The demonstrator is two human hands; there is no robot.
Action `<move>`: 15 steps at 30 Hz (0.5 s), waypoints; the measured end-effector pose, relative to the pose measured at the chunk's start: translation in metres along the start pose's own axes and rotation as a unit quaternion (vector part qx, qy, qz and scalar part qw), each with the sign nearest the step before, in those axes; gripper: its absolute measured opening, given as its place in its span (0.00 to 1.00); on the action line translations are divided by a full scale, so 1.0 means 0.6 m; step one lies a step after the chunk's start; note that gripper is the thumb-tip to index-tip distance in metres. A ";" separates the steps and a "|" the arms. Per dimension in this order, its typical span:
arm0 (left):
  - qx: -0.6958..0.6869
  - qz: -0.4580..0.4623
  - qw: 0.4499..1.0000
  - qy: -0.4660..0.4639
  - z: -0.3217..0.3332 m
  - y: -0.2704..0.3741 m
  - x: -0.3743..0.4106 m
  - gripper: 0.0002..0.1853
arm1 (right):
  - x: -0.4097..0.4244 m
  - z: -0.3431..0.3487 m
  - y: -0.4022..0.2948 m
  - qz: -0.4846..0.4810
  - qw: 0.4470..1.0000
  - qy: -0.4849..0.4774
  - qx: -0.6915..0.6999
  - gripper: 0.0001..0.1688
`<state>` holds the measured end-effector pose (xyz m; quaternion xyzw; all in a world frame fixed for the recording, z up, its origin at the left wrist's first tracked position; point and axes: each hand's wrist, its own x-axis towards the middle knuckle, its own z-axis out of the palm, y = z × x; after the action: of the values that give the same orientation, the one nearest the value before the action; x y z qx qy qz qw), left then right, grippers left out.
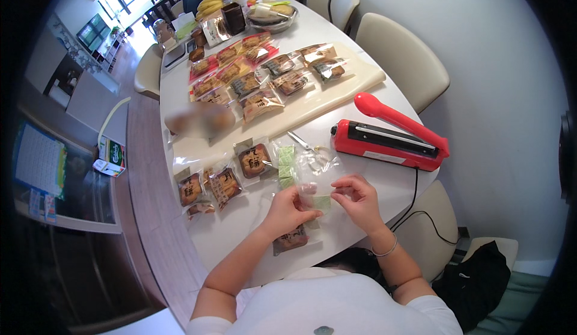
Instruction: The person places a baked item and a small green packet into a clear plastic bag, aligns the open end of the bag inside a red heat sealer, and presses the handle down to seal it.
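A small green sachet [322, 203] in clear wrapping sits between my hands. My left hand [288, 211] grips its left side, thumb along the lower edge. At its right edge, my right hand [358, 200] has thumb and fingertips close together; whether they pinch the film I cannot tell. A strip of green sachets [286, 163] lies just beyond, beside clear plastic film [327, 161] that partly covers the scissors [301, 141]. Under my left wrist is a bagged mooncake [290, 240], partly hidden. More bagged mooncakes [254, 160] lie to the left.
A red impulse heat sealer [387, 148] stands at the right, its arm raised and its cord [412, 200] hanging off the table. Several wrapped pastries [262, 103] cover a cream mat [333, 96]. Farther back are bananas [209, 7] and a bowl [272, 17]. Chairs [401, 58] line the right.
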<state>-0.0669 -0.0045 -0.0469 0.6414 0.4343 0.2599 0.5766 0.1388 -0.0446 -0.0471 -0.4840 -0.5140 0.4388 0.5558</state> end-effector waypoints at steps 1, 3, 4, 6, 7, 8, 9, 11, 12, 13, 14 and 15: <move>-0.031 -0.015 0.999 -0.019 -0.002 -0.001 0.002 0.28 | 0.003 0.006 -0.007 -0.021 1.000 0.002 0.001 0.14; -0.050 -0.018 0.998 -0.034 -0.003 0.003 0.006 0.24 | 0.007 0.008 -0.021 -0.072 0.997 -0.010 -0.037 0.14; -0.039 -0.007 0.999 -0.030 -0.002 0.011 0.006 0.22 | 0.009 0.006 -0.028 -0.101 0.992 -0.025 -0.076 0.15; -0.020 0.050 0.998 -0.012 -0.002 0.018 0.003 0.18 | 0.010 0.008 -0.051 -0.144 0.979 -0.044 -0.139 0.17; -0.012 0.093 0.996 -0.002 0.000 0.018 0.002 0.15 | 0.009 0.012 -0.067 -0.156 0.973 -0.046 -0.163 0.17; -0.005 0.137 0.991 0.008 0.000 0.017 0.000 0.13 | 0.008 0.014 -0.081 -0.167 0.967 -0.048 -0.188 0.18; -0.002 0.161 0.987 0.018 0.001 0.017 -0.001 0.13 | 0.007 0.014 -0.092 -0.197 0.954 -0.051 -0.219 0.18; 0.004 0.208 0.977 0.040 0.000 0.014 -0.004 0.12 | 0.006 0.015 -0.109 -0.255 0.924 -0.059 -0.280 0.17; 0.020 0.218 0.975 0.047 -0.002 0.012 -0.005 0.12 | 0.006 0.016 -0.118 -0.268 0.914 -0.067 -0.297 0.16; 0.036 0.229 0.971 0.054 -0.005 0.008 -0.007 0.12 | 0.006 0.018 -0.126 -0.282 0.904 -0.075 -0.314 0.14; 0.053 0.239 0.968 0.061 -0.007 0.006 -0.009 0.12 | 0.007 0.020 -0.131 -0.295 0.893 -0.084 -0.330 0.13; 0.050 0.231 0.970 0.062 -0.008 0.006 -0.011 0.13 | 0.006 0.022 -0.134 -0.297 0.891 -0.087 -0.332 0.12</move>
<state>-0.0735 -0.0074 -0.0415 0.7352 0.3213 0.4031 0.4401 0.1254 -0.0515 0.0329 -0.4246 -0.7960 0.0973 0.4202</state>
